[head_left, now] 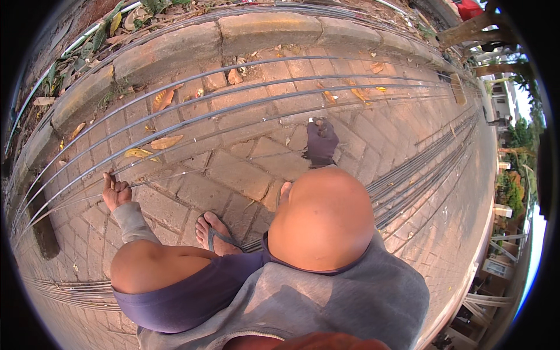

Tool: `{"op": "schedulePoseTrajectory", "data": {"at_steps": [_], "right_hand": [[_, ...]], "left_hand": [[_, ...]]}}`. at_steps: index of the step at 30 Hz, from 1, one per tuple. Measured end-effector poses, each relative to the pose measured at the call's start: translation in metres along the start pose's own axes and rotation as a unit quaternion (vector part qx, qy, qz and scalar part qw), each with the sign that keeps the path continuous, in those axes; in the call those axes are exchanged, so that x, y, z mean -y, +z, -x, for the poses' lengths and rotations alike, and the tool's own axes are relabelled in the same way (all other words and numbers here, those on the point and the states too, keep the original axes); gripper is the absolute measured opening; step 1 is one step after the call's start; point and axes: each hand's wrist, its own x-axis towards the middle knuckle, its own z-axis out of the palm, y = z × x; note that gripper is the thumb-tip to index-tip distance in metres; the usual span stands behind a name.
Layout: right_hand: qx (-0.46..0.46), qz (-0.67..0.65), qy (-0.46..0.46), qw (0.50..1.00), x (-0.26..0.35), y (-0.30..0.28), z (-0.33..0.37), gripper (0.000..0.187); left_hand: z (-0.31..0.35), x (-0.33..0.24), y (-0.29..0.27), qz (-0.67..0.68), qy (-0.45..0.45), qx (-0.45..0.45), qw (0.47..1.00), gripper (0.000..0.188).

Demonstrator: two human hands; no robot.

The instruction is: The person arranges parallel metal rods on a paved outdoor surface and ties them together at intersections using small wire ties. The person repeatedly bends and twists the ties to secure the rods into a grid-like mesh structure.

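Observation:
Several long grey steel rods (184, 123) stretch across the paving in front of me. Their left part lies over a dark wooden block (44, 230), and their right part reaches a lighter block (457, 88). My bare left hand (118, 191) has its fingers curled round a thin steel rod (207, 169), the index finger stretched up near the other rods. My right hand (321, 140), in a dark purple glove, is closed beyond my right knee. A small white bit shows at its fingertips; what it grips is too small to make out.
A bundle of dark rods (420, 169) runs to the right beside and behind my knee, and more rods (76, 291) lie at lower left. A stone kerb (271, 32) borders the paving ahead. Dry leaves (166, 142) are scattered about. My sandalled foot (216, 233) stands between my hands.

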Motion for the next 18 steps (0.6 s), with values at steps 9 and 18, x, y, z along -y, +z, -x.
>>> {"op": "schedulePoseTrajectory", "data": {"at_steps": [9, 18], "right_hand": [[-0.129, 0.032, -0.209, 0.969, 0.005, -0.017, -0.053, 0.011], [-0.083, 0.238, -0.255, 0.933, -0.044, -0.009, -0.043, 0.011]], "left_hand": [[-0.003, -0.007, 0.008, -0.001, 0.021, -0.044, 0.999, 0.022], [-0.003, -0.011, 0.009, -0.034, 0.011, -0.083, 0.996, 0.022]]}}
